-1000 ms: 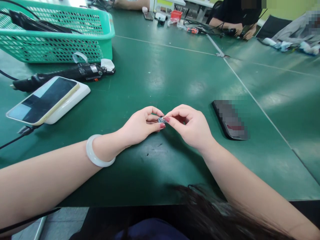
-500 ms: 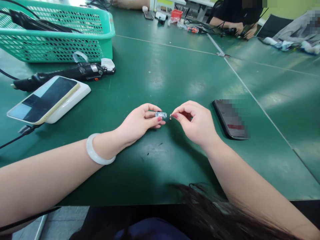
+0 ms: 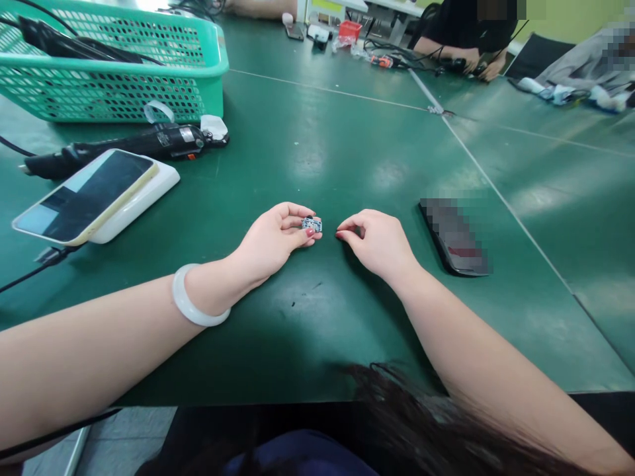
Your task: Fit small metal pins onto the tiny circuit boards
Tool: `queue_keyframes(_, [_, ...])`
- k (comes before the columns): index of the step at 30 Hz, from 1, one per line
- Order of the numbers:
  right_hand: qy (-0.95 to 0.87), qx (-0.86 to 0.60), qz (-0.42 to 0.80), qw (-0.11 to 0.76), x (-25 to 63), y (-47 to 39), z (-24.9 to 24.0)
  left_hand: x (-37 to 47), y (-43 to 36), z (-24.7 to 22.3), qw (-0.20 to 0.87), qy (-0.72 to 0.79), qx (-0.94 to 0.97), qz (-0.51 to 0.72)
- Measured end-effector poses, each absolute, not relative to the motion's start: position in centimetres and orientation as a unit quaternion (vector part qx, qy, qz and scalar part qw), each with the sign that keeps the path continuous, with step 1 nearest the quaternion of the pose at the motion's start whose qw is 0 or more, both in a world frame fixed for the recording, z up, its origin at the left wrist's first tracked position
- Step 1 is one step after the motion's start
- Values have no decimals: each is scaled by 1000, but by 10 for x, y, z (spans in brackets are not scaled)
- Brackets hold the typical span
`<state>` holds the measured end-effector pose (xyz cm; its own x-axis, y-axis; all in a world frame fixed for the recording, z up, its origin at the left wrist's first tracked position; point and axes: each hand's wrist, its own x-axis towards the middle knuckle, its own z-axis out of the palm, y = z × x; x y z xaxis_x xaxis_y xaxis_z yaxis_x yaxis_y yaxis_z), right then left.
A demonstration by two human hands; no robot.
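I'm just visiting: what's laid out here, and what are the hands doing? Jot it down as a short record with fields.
Left hand: hand pinching a small patterned piece; white bangle on the wrist
Right hand: hand apart from the piece, thumb and finger together; anything held is too small to tell
Surface: green table
Left side: pale phone on a white block; black tool before a green basket
Right side: black phone
Far side: red box
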<state>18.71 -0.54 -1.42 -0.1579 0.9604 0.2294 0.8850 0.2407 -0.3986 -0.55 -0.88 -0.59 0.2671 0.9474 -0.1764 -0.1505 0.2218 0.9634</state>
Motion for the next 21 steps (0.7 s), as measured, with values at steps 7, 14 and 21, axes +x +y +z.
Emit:
queue_keyframes(7, [-784, -563, 84, 247, 178, -8, -11, -6, -8, -4, 621, 449, 521, 375])
queue_keyframes(14, [-834, -481, 26, 268, 169, -23, 2, -6, -10, -3, 601, 468, 544, 351])
queue_keyframes(21, [-864, -466, -94, 169, 168, -26, 4, -7, -9, -7, 595, 456, 560, 353])
